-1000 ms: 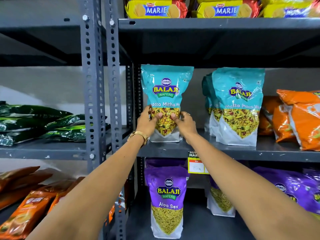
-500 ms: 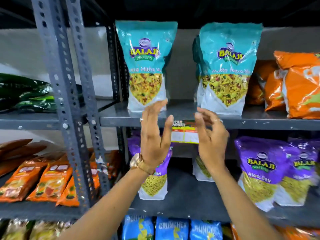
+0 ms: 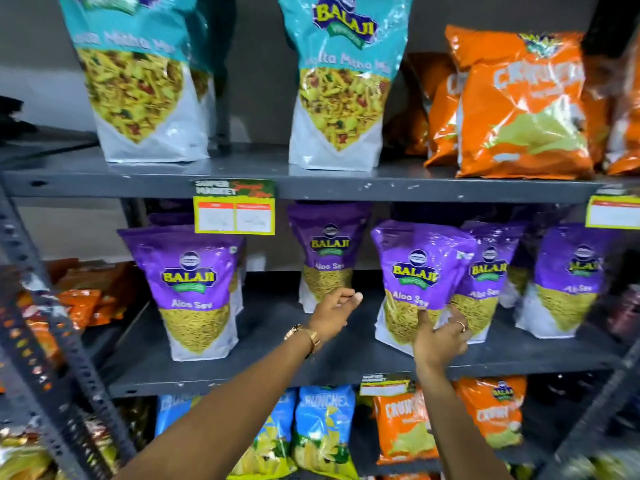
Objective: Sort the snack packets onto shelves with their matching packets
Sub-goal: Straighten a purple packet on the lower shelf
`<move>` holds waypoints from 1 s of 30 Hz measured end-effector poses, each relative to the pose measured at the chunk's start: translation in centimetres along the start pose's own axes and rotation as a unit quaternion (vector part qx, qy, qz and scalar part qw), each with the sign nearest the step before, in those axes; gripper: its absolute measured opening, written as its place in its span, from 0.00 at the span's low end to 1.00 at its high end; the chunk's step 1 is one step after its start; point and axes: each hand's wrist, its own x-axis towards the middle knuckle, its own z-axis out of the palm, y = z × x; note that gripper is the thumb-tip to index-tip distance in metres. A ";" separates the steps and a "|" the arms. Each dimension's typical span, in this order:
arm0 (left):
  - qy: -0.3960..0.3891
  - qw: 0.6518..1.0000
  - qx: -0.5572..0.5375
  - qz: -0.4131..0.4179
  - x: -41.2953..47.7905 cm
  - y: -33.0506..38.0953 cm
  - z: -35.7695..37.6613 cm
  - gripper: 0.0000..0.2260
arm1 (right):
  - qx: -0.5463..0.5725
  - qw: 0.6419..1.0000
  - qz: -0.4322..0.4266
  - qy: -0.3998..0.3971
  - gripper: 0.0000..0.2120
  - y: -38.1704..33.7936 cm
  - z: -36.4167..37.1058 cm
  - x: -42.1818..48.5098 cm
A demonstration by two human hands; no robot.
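Several purple Aloo Sev packets stand on the middle shelf (image 3: 346, 370). My right hand (image 3: 441, 337) grips the lower right corner of one purple packet (image 3: 420, 271), thumb on its front and fingers round its side; the packet leans a little to the left. Just left of it my left hand (image 3: 334, 315) hovers over the shelf with fingers loosely apart, holding nothing, in front of another purple packet (image 3: 329, 247) set further back. On the shelf above stand two teal Khatta Mitha packets (image 3: 138, 81) (image 3: 343, 84).
Orange Crunchex bags (image 3: 519, 109) fill the upper shelf's right side. Blue bags (image 3: 322, 427) and orange bags (image 3: 401, 431) sit on the shelf below. A price tag (image 3: 234, 207) hangs from the upper shelf's edge. A perforated grey upright (image 3: 45, 334) stands at left, with orange packets beyond it.
Both hands have left the teal packet standing on the upper shelf and dropped to the purple packets' shelf. The view has tilted down, and my right hand has taken hold of a purple packet.
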 end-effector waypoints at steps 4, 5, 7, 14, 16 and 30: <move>-0.051 0.996 0.024 -0.074 3.8 -1.3 5.2 0.28 | -0.003 0.992 0.035 -0.123 0.35 3.3 -0.6 2.6; -0.064 0.995 0.035 -0.072 4.2 -1.4 6.1 0.30 | 0.005 0.987 0.021 -0.157 0.37 3.9 -0.7 2.8; -0.079 0.993 0.054 -0.063 4.8 -2.0 7.6 0.33 | 0.007 0.981 -0.003 -0.193 0.31 5.0 -0.9 3.0; -0.022 0.999 0.002 -0.031 3.6 -3.4 9.4 0.30 | 0.053 0.977 -0.041 -0.205 0.27 6.3 -0.8 3.0; 0.015 1.000 -0.017 -0.018 2.8 -3.8 8.8 0.32 | 0.065 0.968 -0.037 -0.240 0.23 6.7 -0.7 3.1; 0.281 0.958 -0.003 -0.055 -1.4 -6.0 2.9 0.36 | 0.060 0.910 -0.043 -0.408 0.20 5.4 5.6 0.4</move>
